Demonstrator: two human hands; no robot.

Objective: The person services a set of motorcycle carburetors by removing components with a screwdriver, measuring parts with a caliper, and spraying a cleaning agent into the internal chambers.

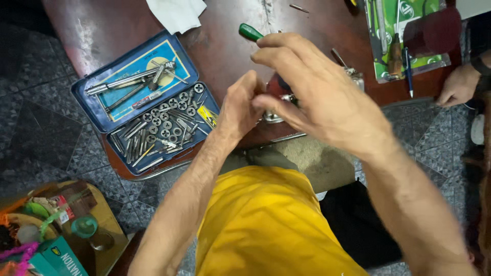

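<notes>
— Dark reddish tabletop (225, 46), scuffed pale along its far left, over a grey patterned tile floor (36, 87). What sits in the tin?

— An open blue metal case (134, 105) lies at left. Its lid half holds long tap wrenches (128, 82) on a blue and yellow liner; the near half is packed with round threading dies (169, 118) and slim taps (134, 140), plus a small yellow packet (208, 115).

— And the hands?

— Both meet above the table's near edge. The left hand (241, 107) rises from below, fingers curled toward the right. The right hand (319, 97) arches over from the right, fingers bent and spread, pinching a small shiny metal part (276, 110) between the two hands. That part is mostly hidden; what kind it is cannot be told.

— Around them?

— A green-handled tool (250, 32) pokes out just beyond the right hand's fingertips. White cloth (176, 13) lies at the far edge. Far right, a green card (404, 36) carries tools and a blue pen (408, 71), with another person's hand (458, 84) resting beside it. Near left, a cluttered box (56, 230) of oddments sits on the floor.
</notes>
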